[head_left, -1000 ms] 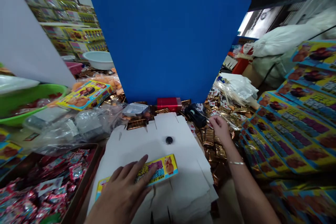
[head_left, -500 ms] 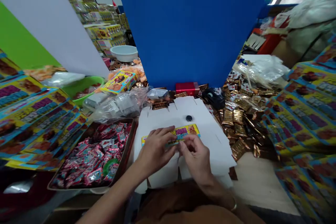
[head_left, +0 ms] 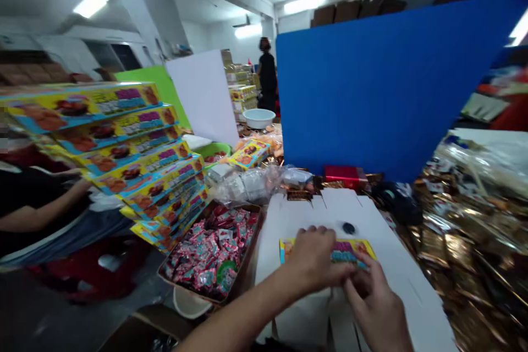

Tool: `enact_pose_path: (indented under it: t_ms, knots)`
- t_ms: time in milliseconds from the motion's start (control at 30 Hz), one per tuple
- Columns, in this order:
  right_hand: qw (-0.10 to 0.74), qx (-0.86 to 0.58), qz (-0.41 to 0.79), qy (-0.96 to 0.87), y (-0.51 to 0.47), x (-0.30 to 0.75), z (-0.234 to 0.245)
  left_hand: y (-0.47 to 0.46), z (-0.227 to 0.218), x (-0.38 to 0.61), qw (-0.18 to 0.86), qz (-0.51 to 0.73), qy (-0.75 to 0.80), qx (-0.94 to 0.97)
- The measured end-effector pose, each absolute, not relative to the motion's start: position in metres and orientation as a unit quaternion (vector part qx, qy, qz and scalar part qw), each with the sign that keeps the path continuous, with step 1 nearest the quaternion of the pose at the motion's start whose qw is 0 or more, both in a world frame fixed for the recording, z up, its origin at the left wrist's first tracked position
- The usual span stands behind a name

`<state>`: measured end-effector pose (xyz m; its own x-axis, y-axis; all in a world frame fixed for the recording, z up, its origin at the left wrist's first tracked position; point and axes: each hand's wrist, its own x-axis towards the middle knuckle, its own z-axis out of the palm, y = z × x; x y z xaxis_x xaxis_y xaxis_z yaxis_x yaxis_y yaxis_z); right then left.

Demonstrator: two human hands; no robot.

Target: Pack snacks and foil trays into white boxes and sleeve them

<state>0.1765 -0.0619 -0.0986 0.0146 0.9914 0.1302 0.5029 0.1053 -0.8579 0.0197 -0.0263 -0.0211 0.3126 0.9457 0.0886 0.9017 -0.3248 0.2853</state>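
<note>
A flat yellow printed carton (head_left: 350,250) lies on a stack of white unfolded box blanks (head_left: 307,217). My left hand (head_left: 315,258) rests over the carton's left part with its fingers curled down on it. My right hand (head_left: 375,305) is just below and right of it, fingers pinched at the carton's near edge. A small black round object (head_left: 348,227) sits on the white blanks just beyond the carton.
A tray of red-wrapped candies (head_left: 210,253) sits left of the blanks. Gold-wrapped pieces (head_left: 462,231) cover the right side. Stacked yellow boxes (head_left: 124,143) rise at the left, beside a seated person (head_left: 37,209). A blue board (head_left: 388,82) stands behind; another person (head_left: 267,74) stands far back.
My right hand came in from the gold wrappers to the carton, joining my left hand. My view then swung left and up, bringing the stacked boxes and the seated person into sight.
</note>
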Motion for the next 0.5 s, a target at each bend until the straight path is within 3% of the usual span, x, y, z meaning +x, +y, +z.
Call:
enact_pose_path:
  t_ms: [67,167,233,333,400,500]
  knots:
    - [0.364,-0.584,0.240,-0.685,-0.052,0.193,-0.105,-0.028,-0.028,0.021,0.066,0.108,0.550,0.826]
    - [0.389,-0.510,0.084,-0.762,-0.026,0.217,-0.110,-0.032,-0.028,0.022,0.016,0.065,0.519,0.852]
    - [0.391,-0.439,0.059,-0.807,-0.008,0.229,-0.113,-0.038,-0.019,0.011,0.035,0.053,0.479,0.875]
    - [0.364,-0.362,0.121,-0.850,0.011,0.242,-0.117,-0.057,-0.011,-0.026,0.157,0.170,0.468,0.853]
    - [0.375,-0.299,0.130,-0.868,0.014,0.248,-0.117,-0.074,-0.017,-0.051,0.220,0.328,0.596,0.700]
    - [0.390,-0.241,0.128,-0.879,0.010,0.241,-0.113,-0.090,-0.034,-0.072,0.468,0.431,0.636,0.436]
